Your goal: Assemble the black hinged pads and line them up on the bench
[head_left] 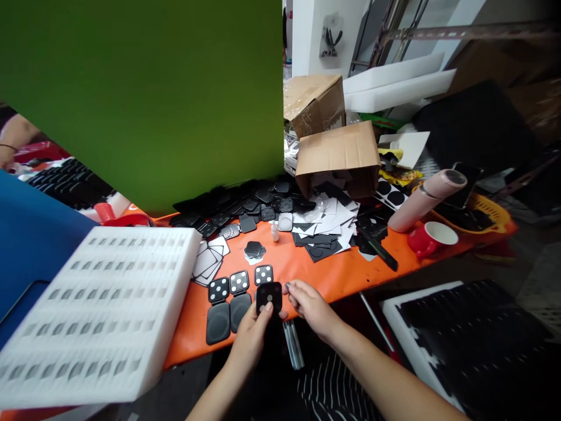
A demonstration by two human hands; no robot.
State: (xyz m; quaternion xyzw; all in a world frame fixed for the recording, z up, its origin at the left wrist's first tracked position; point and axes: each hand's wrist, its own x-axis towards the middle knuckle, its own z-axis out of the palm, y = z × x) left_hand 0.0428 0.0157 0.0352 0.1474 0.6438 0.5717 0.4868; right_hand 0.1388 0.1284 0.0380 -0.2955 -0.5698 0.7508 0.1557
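Observation:
My left hand point(256, 327) grips a black rounded-square pad point(269, 290) with faint round marks, the thumb lying across its face. Just to its right, my right hand point(309, 304) is closed in a pinch; whatever sits between its fingertips is too small to name. Beside my left hand lie black folding pads, one opened out with a dotted square half point(218, 289) and a plain half point(218, 323). Another dotted square point(263, 274) shows behind the held pad. Farther back are a small white bottle point(274, 231) and a dark piece point(253, 249) on a whitish scrap.
A white foam tray point(175, 251) with rows of slots stands at left. Piled black parts point(249, 206), paper sheets point(333, 225) and a cardboard box point(339, 152) line the back. A pink flask point(425, 202) and red mug point(432, 240) are at right, above a filled foam tray point(394, 310).

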